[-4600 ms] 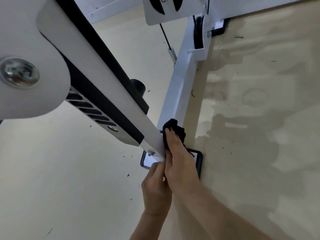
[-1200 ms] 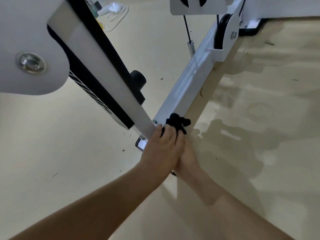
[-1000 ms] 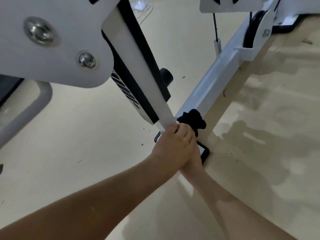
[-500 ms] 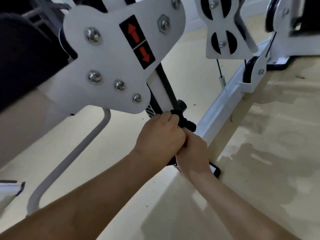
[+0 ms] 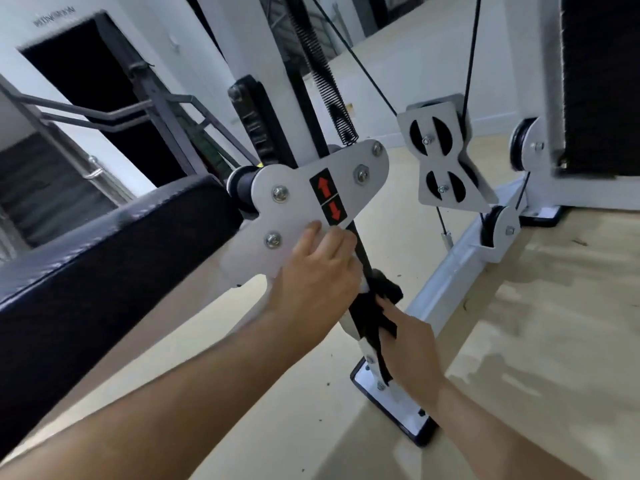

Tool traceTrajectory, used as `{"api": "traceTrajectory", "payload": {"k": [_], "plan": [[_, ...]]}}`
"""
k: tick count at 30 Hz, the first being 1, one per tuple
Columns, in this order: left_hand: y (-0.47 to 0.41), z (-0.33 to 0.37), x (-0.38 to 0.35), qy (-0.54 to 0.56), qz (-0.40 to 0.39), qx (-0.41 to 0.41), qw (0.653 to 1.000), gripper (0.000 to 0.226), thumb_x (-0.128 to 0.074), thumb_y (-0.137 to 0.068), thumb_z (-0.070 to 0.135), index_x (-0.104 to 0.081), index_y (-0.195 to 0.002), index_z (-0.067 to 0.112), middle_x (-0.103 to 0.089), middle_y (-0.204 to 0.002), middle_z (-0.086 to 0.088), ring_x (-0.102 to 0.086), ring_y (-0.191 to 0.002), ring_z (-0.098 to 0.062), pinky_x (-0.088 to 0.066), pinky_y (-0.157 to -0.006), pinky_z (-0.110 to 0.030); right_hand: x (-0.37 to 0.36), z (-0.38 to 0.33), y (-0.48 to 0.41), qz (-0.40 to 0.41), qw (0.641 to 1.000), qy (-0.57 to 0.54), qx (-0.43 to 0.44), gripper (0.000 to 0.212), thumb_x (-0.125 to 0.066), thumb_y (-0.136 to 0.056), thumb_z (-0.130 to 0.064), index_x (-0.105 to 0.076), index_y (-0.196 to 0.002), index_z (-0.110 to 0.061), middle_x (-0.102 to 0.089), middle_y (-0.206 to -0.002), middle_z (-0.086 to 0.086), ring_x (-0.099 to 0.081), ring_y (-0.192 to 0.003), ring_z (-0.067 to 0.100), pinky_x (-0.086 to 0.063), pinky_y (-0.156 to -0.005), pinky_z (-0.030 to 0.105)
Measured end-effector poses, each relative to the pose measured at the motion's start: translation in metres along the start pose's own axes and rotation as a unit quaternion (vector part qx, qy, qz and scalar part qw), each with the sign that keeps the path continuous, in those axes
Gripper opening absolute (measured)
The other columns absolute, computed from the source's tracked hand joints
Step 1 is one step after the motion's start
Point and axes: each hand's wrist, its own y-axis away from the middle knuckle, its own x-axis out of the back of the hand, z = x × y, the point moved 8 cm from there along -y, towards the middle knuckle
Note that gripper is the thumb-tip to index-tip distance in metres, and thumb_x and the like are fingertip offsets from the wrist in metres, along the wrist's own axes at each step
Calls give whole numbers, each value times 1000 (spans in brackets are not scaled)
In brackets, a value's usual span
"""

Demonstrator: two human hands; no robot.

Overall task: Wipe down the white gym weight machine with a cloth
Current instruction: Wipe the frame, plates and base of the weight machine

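step: wipe of the slanted post (image 5: 350, 325) on the weight machine (image 5: 252, 46), low section, under the bracket plate (image 5: 294, 216); by judgement mid-task, most white metal in view not yet covered
cloth: black, bunched, pressed on the right face of the post, just below the bracket plate, well above the foot plate (image 5: 398, 403)
right hand (image 5: 410, 341): clamped on the cloth (image 5: 370, 310), fingers curled over the wad, 1 finger laid along its top edge; cloth sits between palm and post
left hand (image 5: 311, 275): fingers (image 5: 314, 226) spread and near flat on the lower edge of the bracket plate, holding nothing, just left of the cloth; looks like a brace
gap: 2 hands close, not touching as far as visible
next: probably slide the cloth up the post to the bracket plate; needs steady pressure and a detour round bolts and the arrow label
risk: spring and cables above the plate, snag points for loose cloth
blur: slight, fine finger detail uncertain
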Motion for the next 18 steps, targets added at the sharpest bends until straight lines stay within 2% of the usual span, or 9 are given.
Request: {"api": "traceTrajectory", "payload": {"k": [1, 3, 5, 7, 9, 11, 14, 16, 18], "plan": [[-7, -8, 6, -8, 10, 10, 1000, 36, -31, -88, 7, -65, -95, 17, -59, -111, -5, -54, -108, -23, -38, -106, -41, 5, -9, -2, 9, 999, -34, -6, 45, -47, -95, -6, -59, -130, -32, -63, -67, -16, -51, -58, 4, -39, -55, 9], [-25, -24, 10, -4, -16, 25, 1000, 30, -32, -94, 13, -58, -108, 12, -49, -122, -10, -42, -118, -30, -28, -109, -46, 24, -60, -15, 65, 992, -81, 73, 40, -45, -95, -12, -59, -123, -36, -64, -75, -18, -59, -70, 3, -42, -59, 9], [-41, -42, 19, -3, -46, 39, 998, 25, -41, -94, 19, -52, -114, 11, -44, -126, -10, -37, -118, -30, -33, -97, -41, 38, -117, -29, 103, 972, -123, 173, 42, -43, -91, -8, -53, -124, -33, -64, -93, -18, -62, -87, 5, -44, -69, 9], [-52, -62, 34, -22, -44, 28, 998, 25, -49, -92, 21, -50, -116, 13, -42, -126, -7, -37, -114, -27, -32, -77, -35, 35, -145, -38, 91, 964, -93, 231, 49, -43, -91, 0, -47, -136, -19, -58, -127, -8, -55, -115, 12, -46, -93, 22], [-57, -87, 44, -15, -57, 0, 998, 33, -52, -89, 21, -49, -121, 13, -45, -120, -6, -40, -103, -24, -31, -72, -33, 24, -139, -37, 74, 966, -2, 247, 54, -44, -95, 2, -36, -147, -8, -38, -151, 3, -35, -139, 25, -30, -115, 37], [-53, -117, 43, 18, -137, -29, 990, 43, -57, -87, 27, -46, -126, 14, -46, -114, -6, -43, -93, -22, -43, -77, -33, 26, -128, -32, 84, 969, 4, 231, 53, -43, -96, 0, -36, -148, -9, -37, -151, 4, -35, -138, 18, -28, -115, 32], [-39, -144, 33, 103, -229, -42, 967, 48, -61, -85, 37, -47, -127, 18, -45, -119, -5, -52, -100, -22, -50, -87, -39, 39, -145, -30, 128, 964, -55, 227, 46, -45, -94, -2, -48, -138, -15, -54, -123, -8, -47, -107, -6, -39, -94, 11], [-38, -148, 32, 156, -185, -54, 969, 32, -61, -83, 35, -55, -111, 20, -54, -106, -1, -56, -91, -18, -51, -78, -33, 40, -179, -40, 128, 960, -48, 243, 44, -46, -95, -9, -49, -138, -16, -56, -124, -6, -46, -109, 6, -40, -97, 18], [-39, -158, 34, 173, -110, -48, 978, 21, -63, -79, 39, -57, -87, 20, -60, -80, 3, -57, -71, -15, -46, -59, -24, 40, -215, -52, 132, 951, -26, 280, 45, -45, -95, -14, -49, -140, -14, -53, -137, 0, -42, -122, 13, -30, -106, 15]]}}
